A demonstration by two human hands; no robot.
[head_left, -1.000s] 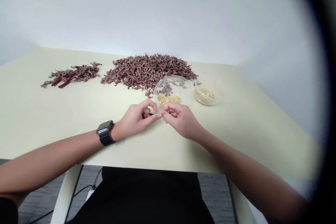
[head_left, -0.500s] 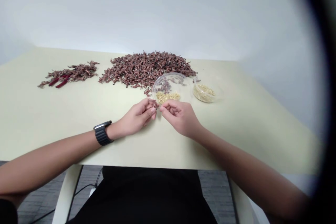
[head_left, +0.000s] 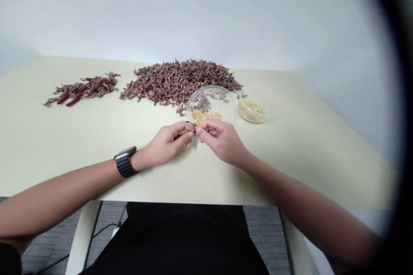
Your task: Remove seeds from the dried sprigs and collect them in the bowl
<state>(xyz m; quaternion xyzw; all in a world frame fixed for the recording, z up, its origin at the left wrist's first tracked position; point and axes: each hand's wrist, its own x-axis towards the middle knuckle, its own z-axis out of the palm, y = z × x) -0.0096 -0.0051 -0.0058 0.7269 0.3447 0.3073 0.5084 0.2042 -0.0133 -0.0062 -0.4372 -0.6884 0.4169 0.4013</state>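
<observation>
My left hand (head_left: 167,142) and my right hand (head_left: 221,139) meet fingertip to fingertip over the pale table (head_left: 97,137), both pinched on one small reddish-brown dried piece (head_left: 193,129). A dark watch (head_left: 124,163) sits on my left wrist. Just beyond my fingers stands a clear round dish (head_left: 209,105) with yellowish grains at its near side and a few reddish bits behind them. To its right a second clear dish (head_left: 253,111) holds more yellowish grains.
A large heap of reddish-brown dried pieces (head_left: 182,79) lies behind the dishes. A smaller pile with some red stalks (head_left: 82,90) lies at the far left. The table's front edge runs just above my lap, and a cable trails on the floor (head_left: 106,232).
My hands have shifted slightly away from me toward the dish. The fingertips have closed together on the small piece, which now shows between them.
</observation>
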